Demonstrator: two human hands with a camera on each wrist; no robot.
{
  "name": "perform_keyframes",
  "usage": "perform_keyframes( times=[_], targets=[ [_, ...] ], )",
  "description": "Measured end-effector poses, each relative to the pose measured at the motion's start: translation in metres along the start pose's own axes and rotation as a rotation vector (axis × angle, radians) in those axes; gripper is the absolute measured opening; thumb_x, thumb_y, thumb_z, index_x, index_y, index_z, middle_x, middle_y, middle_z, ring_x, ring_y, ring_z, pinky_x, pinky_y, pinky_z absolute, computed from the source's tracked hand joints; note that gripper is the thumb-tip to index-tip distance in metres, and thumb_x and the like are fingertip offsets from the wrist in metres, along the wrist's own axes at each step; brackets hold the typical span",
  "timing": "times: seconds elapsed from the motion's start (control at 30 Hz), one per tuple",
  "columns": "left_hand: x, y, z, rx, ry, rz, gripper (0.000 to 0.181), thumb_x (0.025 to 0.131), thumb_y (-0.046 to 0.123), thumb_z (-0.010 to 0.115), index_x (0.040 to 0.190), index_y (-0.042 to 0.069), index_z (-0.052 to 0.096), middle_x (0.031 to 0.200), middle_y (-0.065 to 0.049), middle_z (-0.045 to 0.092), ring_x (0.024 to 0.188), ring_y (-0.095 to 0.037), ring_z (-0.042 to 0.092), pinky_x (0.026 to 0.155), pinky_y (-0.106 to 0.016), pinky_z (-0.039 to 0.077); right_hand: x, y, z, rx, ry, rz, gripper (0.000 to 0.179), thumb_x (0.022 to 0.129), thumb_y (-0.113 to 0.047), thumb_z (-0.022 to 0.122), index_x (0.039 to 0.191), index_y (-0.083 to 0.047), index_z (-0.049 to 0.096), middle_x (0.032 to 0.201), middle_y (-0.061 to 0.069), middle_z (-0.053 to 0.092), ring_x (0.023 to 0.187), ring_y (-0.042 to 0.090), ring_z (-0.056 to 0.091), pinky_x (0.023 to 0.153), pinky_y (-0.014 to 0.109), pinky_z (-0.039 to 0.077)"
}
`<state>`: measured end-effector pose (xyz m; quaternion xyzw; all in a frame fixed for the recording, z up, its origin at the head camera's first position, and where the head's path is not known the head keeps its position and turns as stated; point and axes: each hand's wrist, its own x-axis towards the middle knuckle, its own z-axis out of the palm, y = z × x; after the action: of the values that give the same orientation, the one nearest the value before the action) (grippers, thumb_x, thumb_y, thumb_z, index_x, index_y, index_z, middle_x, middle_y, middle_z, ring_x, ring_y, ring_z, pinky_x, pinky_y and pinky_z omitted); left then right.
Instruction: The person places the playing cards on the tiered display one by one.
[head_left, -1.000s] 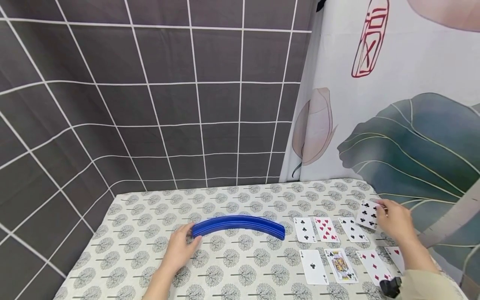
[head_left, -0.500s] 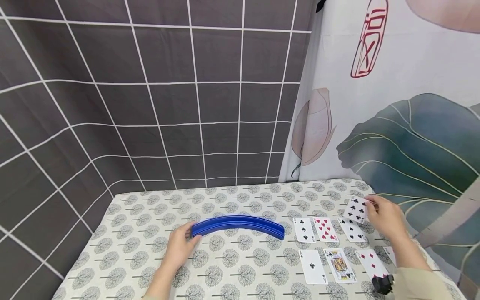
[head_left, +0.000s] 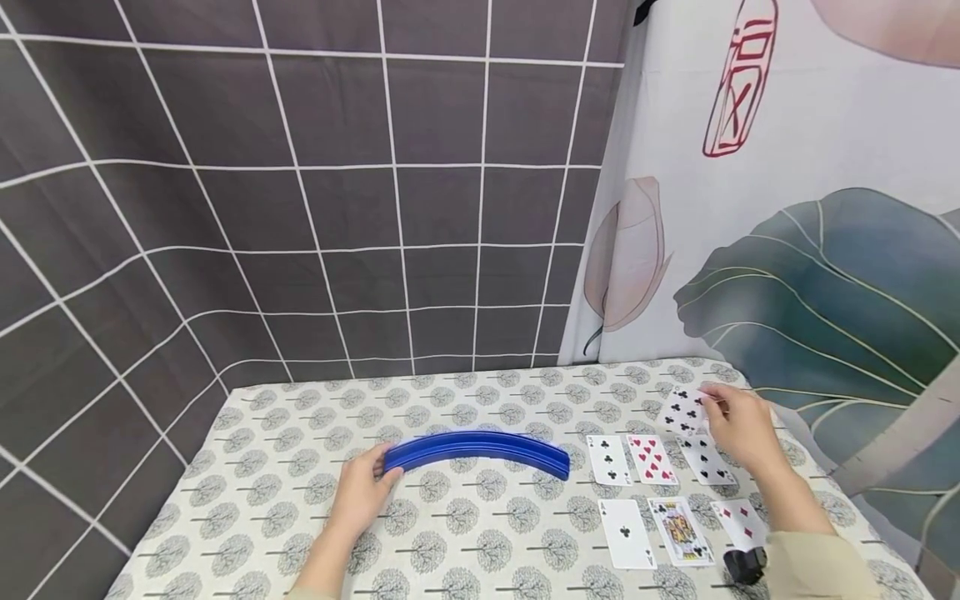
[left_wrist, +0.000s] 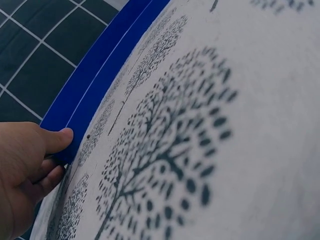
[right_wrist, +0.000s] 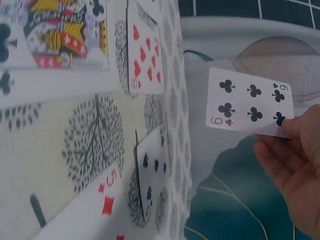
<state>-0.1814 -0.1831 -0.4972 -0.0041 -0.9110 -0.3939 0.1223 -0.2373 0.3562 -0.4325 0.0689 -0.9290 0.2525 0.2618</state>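
A curved blue card holder (head_left: 477, 446) stands on the patterned tablecloth. My left hand (head_left: 362, 492) grips its left end, with the thumb (left_wrist: 61, 140) on the near side in the left wrist view. Between the thumb and fingers of my right hand (head_left: 742, 425) is a playing card, the six of clubs (right_wrist: 249, 102), pinched by one corner. It is raised and tilted, overlapping the five of spades (head_left: 705, 462) in the head view. Left of that lie the eight of hearts (head_left: 652, 460) and the three of clubs (head_left: 608, 461).
A nearer row holds the ace of clubs (head_left: 627, 533), king of clubs (head_left: 681, 532) and five of diamonds (head_left: 741, 525), partly covered by a black wrist device (head_left: 746, 567). A dark gridded curtain (head_left: 435, 208) and a white printed curtain (head_left: 675, 167) hang behind the table.
My right hand has carried the six of clubs leftward and slightly farther back, passing over the far row of cards. The left hand and blue holder have stayed in place.
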Motion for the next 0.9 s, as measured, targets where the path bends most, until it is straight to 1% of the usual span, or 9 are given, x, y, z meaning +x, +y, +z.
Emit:
perform_keyframes(
  times=[0.07, 0.2, 0.43, 0.47, 0.67, 0.7, 0.9],
  targets=[
    [0.0, 0.0, 0.0, 0.001, -0.003, 0.0, 0.046, 0.089, 0.005, 0.075, 0.131, -0.005, 0.062, 0.114, -0.025, 0.07, 0.103, -0.036, 0.07, 0.095, -0.049, 0.057, 0.001, -0.005, 0.002, 0.007, -0.003, -0.002, 0.02, 0.097, 0.003, 0.06, 0.114, 0.011, 0.066, 0.098, 0.031, 0.069, 0.085, 0.047, 0.067, 0.071, 0.061, 0.056],
    [0.001, 0.002, 0.0, -0.004, -0.003, 0.004, 0.046, 0.088, 0.004, 0.075, 0.131, -0.006, 0.062, 0.114, -0.025, 0.07, 0.103, -0.036, 0.07, 0.094, -0.048, 0.058, 0.004, -0.015, 0.006, 0.034, -0.014, -0.006, 0.02, 0.098, 0.002, 0.059, 0.115, 0.011, 0.065, 0.1, 0.032, 0.068, 0.086, 0.048, 0.068, 0.069, 0.059, 0.059],
    [0.0, 0.003, -0.001, 0.011, 0.001, 0.005, 0.046, 0.089, 0.004, 0.075, 0.132, -0.006, 0.061, 0.115, -0.026, 0.07, 0.103, -0.037, 0.07, 0.094, -0.048, 0.058, 0.011, -0.032, 0.015, 0.086, -0.014, -0.049, 0.019, 0.097, 0.005, 0.06, 0.113, 0.01, 0.067, 0.099, 0.032, 0.069, 0.083, 0.047, 0.069, 0.069, 0.058, 0.06],
    [0.0, 0.002, -0.001, 0.015, 0.002, 0.003, 0.046, 0.089, 0.004, 0.075, 0.132, -0.006, 0.061, 0.116, -0.026, 0.07, 0.104, -0.037, 0.07, 0.095, -0.049, 0.057, 0.011, -0.035, 0.017, 0.095, -0.018, -0.05, 0.019, 0.096, 0.005, 0.06, 0.113, 0.01, 0.067, 0.099, 0.032, 0.069, 0.083, 0.047, 0.07, 0.071, 0.059, 0.059],
    [-0.002, 0.004, -0.001, 0.019, 0.003, -0.001, 0.047, 0.089, 0.005, 0.075, 0.133, -0.006, 0.061, 0.116, -0.026, 0.069, 0.105, -0.037, 0.07, 0.096, -0.05, 0.057, 0.014, -0.052, 0.026, 0.129, -0.022, -0.066, 0.019, 0.095, 0.007, 0.061, 0.112, 0.01, 0.067, 0.099, 0.031, 0.07, 0.083, 0.046, 0.07, 0.074, 0.058, 0.059],
    [-0.002, 0.004, -0.001, 0.021, 0.003, -0.003, 0.047, 0.09, 0.006, 0.074, 0.133, -0.006, 0.06, 0.116, -0.026, 0.07, 0.105, -0.037, 0.07, 0.096, -0.05, 0.056, 0.014, -0.054, 0.028, 0.131, -0.019, -0.072, 0.019, 0.095, 0.007, 0.061, 0.112, 0.01, 0.067, 0.098, 0.03, 0.07, 0.083, 0.045, 0.07, 0.072, 0.057, 0.06],
    [-0.003, 0.005, 0.0, 0.032, 0.004, 0.0, 0.046, 0.09, 0.006, 0.074, 0.132, -0.007, 0.06, 0.117, -0.027, 0.069, 0.107, -0.039, 0.069, 0.097, -0.051, 0.056, 0.02, -0.068, 0.039, 0.17, -0.019, -0.103, 0.017, 0.094, 0.008, 0.062, 0.109, 0.01, 0.069, 0.097, 0.029, 0.071, 0.08, 0.042, 0.071, 0.072, 0.053, 0.062]
  ],
)
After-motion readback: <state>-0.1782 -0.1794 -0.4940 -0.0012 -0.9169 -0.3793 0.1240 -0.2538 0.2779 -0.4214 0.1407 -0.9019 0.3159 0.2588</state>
